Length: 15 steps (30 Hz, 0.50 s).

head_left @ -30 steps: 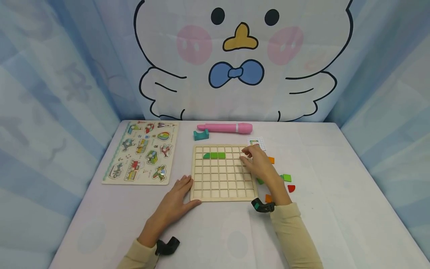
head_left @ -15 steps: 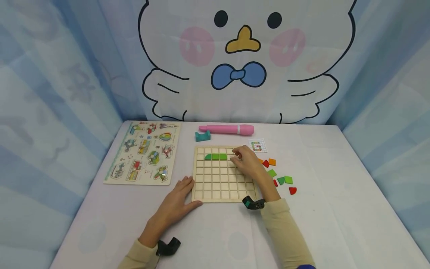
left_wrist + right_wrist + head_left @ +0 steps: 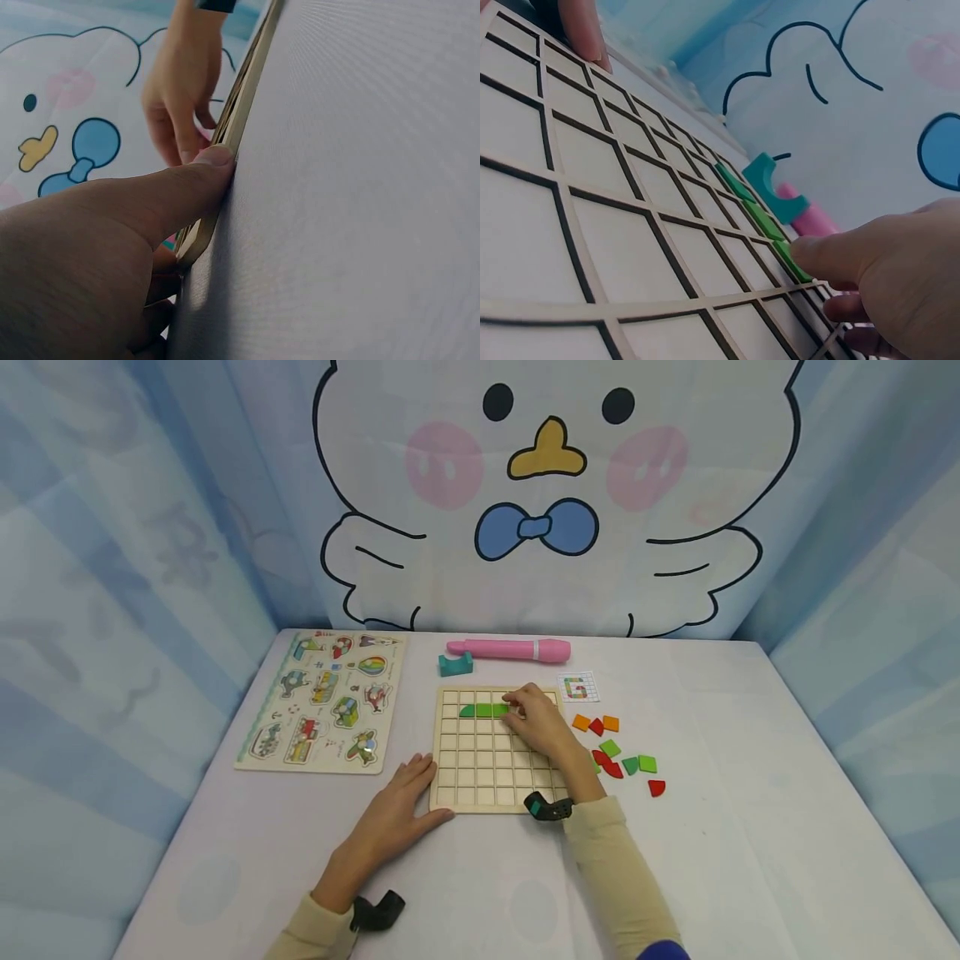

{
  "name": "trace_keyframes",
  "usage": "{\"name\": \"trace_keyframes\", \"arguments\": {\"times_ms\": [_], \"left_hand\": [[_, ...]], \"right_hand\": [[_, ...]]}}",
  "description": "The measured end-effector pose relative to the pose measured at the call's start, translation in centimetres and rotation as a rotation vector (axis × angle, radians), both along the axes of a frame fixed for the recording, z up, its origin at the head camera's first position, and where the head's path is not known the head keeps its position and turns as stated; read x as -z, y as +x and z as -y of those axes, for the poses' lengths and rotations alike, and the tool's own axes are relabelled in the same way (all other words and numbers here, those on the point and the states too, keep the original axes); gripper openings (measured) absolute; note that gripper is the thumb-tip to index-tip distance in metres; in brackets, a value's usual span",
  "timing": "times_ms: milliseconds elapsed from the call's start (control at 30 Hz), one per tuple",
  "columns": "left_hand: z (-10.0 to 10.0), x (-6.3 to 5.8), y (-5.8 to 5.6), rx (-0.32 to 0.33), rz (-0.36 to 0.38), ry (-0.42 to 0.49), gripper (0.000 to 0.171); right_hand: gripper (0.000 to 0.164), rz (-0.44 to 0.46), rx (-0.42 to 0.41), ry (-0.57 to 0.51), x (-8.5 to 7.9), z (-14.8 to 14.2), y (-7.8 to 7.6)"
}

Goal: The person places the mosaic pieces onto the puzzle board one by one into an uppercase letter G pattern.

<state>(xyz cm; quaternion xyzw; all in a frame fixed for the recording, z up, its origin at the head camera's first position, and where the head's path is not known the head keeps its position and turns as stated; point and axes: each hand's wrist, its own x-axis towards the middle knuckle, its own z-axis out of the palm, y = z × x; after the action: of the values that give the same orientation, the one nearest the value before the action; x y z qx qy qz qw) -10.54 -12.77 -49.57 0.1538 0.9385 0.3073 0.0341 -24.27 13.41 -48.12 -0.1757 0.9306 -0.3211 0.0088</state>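
Observation:
A wooden grid board (image 3: 457, 777) lies flat on the table. Its upper row holds a green quarter-round tile (image 3: 467, 712) and two green square tiles (image 3: 483, 711) side by side. My right hand (image 3: 542, 725) is over the board, with thumb and index fingertips at the right-hand green square. The right wrist view shows the thumb (image 3: 817, 255) against that green tile (image 3: 791, 262); its other fingers are partly hidden. My left hand (image 3: 397, 810) rests at the board's front left corner, fingers along the left side and thumb (image 3: 202, 180) against the front edge.
Loose red, orange and green tiles (image 3: 610, 748) lie right of the board. Behind them is a small pattern card (image 3: 578, 687). A pink pen-shaped toy (image 3: 510, 650) and a teal stand (image 3: 456, 665) lie at the back. A picture puzzle board (image 3: 322, 702) is at left.
My right hand has moved left across the board's upper part to the right-hand green square, uncovering the card and more loose tiles. My left hand stays at the corner.

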Motion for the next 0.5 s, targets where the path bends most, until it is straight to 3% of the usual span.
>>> {"name": "trace_keyframes", "arguments": {"times_ms": [333,500], "left_hand": [[0.0,-0.06,-0.07,0.003,0.012,-0.015,0.081],[0.0,-0.11,-0.04,0.004,-0.005,-0.012,0.08]], "right_hand": [[0.036,-0.042,-0.035,0.074,0.6,0.64,-0.16],[0.032,-0.025,-0.027,0.058,0.58,0.69,-0.13]]}}
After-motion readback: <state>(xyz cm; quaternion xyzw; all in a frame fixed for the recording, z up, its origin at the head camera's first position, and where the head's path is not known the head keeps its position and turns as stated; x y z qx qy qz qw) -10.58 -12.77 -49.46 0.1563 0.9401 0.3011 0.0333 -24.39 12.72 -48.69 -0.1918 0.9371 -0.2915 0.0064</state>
